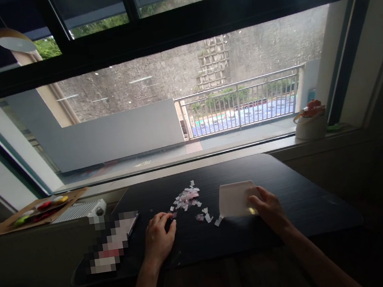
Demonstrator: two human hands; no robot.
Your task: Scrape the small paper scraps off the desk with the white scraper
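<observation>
On the dark table [314, 202] lies a loose heap of small white and pinkish paper scraps [186, 197], with several strays trailing to the right. My left hand [159, 236] rests on the tabletop just left of the strays, its thumb apart from the curved fingers. A pinkish scrap lies by its fingertips; whether they touch it I cannot tell. My right hand [267, 206] grips the right edge of a pale rectangular piece [234, 198], thumb on the near face. Whether that piece is a flat card or a shallow box is unclear. One white scrap lies at its lower left corner.
A pixelated flat object [112, 249] lies at the table's left edge. Beyond the table stand a window sill [187, 167] and a white bucket [310, 124] with orange items. On the left are brown cardboard [27, 219] with colourful pieces and a white ridged unit [80, 210].
</observation>
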